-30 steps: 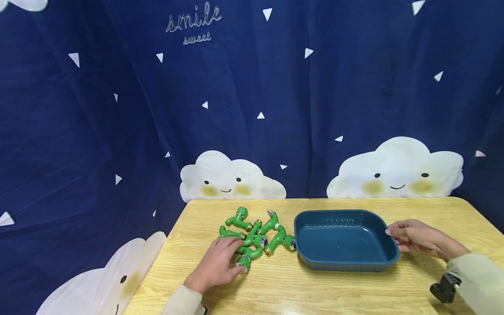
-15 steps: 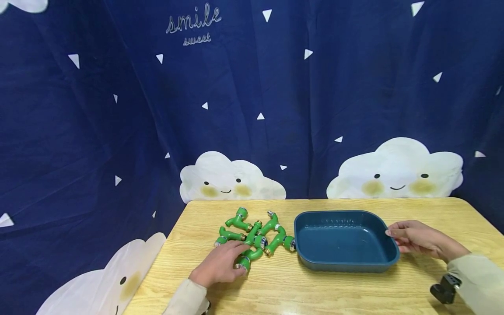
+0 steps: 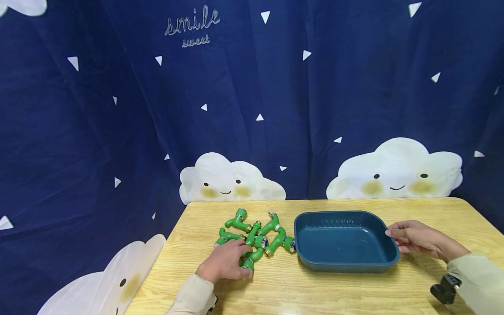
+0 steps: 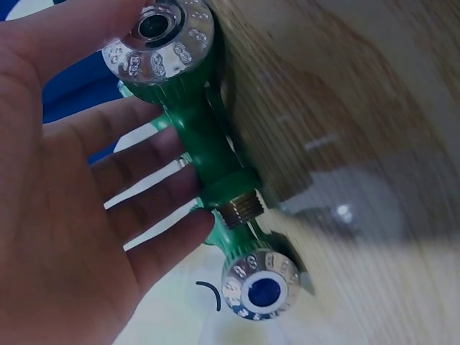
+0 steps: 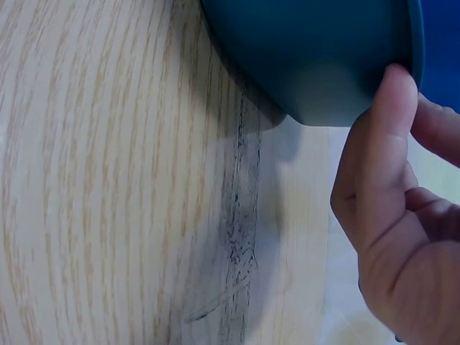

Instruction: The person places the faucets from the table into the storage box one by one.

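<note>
Head view: left hand (image 3: 225,260) pinches a glossy green tap (image 3: 247,264) at its round, ribbed, silver-faced knob; the tap sits nearer the left edge of the wood-grained desk (image 3: 283,291) than the right, any lift indeterminable; other curved taps (image 3: 278,239), with threaded metal ends, lie between it and the back edge; right hand (image 3: 419,238) pinches the right rim of a smooth, round-cornered blue tray (image 3: 346,266), right of the taps.

Taps (image 3: 277,241) are finished in green, threads (image 4: 242,210) in brass tone, one handle cap (image 4: 262,291) in silver and blue. Tray (image 3: 346,266) is coloured teal; tabletop (image 3: 315,295) is patterned with yellowish woodgrain; navy curtain (image 3: 252,65) is printed with white triangles (image 3: 265,16) and clouds (image 3: 399,162).
</note>
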A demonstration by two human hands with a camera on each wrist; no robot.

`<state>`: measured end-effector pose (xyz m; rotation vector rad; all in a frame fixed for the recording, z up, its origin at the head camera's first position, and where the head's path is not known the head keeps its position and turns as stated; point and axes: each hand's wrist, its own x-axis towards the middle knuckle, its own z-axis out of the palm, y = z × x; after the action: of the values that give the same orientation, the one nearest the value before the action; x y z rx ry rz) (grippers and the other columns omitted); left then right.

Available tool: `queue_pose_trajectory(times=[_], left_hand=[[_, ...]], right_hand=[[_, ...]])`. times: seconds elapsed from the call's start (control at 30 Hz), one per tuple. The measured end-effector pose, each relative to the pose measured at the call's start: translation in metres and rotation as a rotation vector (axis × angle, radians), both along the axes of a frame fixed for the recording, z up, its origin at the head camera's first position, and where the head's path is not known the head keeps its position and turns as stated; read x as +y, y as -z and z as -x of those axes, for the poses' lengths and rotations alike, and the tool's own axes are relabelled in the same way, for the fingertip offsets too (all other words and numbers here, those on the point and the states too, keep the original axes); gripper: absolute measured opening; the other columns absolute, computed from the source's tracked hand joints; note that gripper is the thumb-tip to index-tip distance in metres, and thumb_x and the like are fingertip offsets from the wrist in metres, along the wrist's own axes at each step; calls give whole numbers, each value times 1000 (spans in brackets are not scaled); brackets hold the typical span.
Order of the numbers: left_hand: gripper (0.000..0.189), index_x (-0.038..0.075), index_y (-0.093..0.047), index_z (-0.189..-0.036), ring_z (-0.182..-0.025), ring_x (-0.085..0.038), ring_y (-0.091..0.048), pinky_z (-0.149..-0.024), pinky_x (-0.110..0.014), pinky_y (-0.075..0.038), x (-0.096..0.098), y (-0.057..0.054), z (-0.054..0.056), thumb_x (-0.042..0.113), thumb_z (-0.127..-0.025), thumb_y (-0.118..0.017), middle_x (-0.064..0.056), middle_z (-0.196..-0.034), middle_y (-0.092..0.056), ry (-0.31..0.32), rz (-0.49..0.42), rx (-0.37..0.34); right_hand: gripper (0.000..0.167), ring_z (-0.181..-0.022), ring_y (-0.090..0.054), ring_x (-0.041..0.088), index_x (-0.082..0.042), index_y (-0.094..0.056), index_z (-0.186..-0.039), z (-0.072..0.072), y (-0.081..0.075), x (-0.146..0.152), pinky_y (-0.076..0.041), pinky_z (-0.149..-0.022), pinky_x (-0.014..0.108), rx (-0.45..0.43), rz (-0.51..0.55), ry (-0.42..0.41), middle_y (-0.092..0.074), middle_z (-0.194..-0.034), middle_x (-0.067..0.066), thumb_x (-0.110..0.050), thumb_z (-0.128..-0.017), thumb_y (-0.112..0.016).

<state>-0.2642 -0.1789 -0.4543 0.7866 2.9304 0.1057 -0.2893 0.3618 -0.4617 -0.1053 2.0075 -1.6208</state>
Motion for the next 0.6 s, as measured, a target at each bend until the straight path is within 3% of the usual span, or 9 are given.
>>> queue_pose_trajectory(times=[0.3,0.6], left_hand=[[80,17,-56,-140,-136,-38,-49,-105,-55,-46,6,2,-7,66,-78,-70,-17,-152,-46,-68,0,-85],[74,13,-59,-136,-118,-28,-60,-97,-46,-52,9,0,-12,60,-80,-72,-8,-132,-59,-67,3,-84]], right_hand=[[23,-73,-65,5,3,-57,-111,-1,0,-3,-60,-71,25,4,-9,5,-57,-76,-4,-18,-103,-51],[25,-74,-65,6,5,-56,-113,1,1,-1,-60,-71,25,12,-21,5,-58,-78,-3,-18,-104,-50]])
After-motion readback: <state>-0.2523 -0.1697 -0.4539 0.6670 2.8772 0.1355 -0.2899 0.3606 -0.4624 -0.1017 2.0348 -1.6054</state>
